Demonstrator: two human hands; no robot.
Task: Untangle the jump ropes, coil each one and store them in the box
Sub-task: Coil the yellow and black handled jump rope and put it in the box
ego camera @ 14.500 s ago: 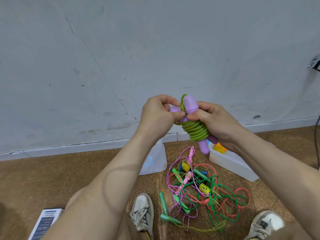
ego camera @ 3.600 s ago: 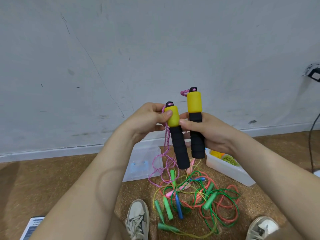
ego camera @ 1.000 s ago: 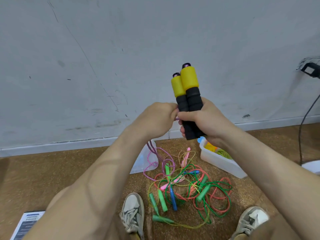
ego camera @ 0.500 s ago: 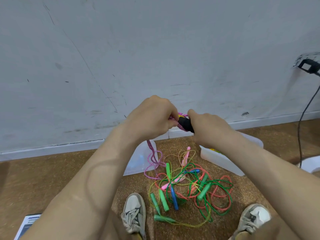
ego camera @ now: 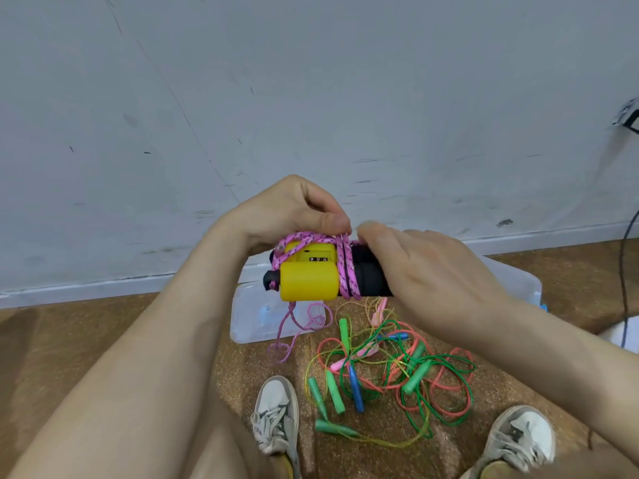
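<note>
Handles (ego camera: 307,283), yellow and black, pair: held sideways, side by side.
Pink rope (ego camera: 346,271): wound round the handles, tail hanging to the floor (ego camera: 103,333).
Left hand (ego camera: 294,210): pinches the rope on top.
Right hand (ego camera: 432,271): apparently grips the black ends; fingers hidden.
Tangled ropes (ego camera: 397,369): on the floor.
Box (ego camera: 515,276): behind the right hand.

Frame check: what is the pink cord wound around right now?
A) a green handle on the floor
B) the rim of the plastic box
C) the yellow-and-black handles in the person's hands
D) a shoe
C: turns of the pink cord circle the yellow-and-black handles, which the right hand grips while the left hand pinches the cord on top.
</note>
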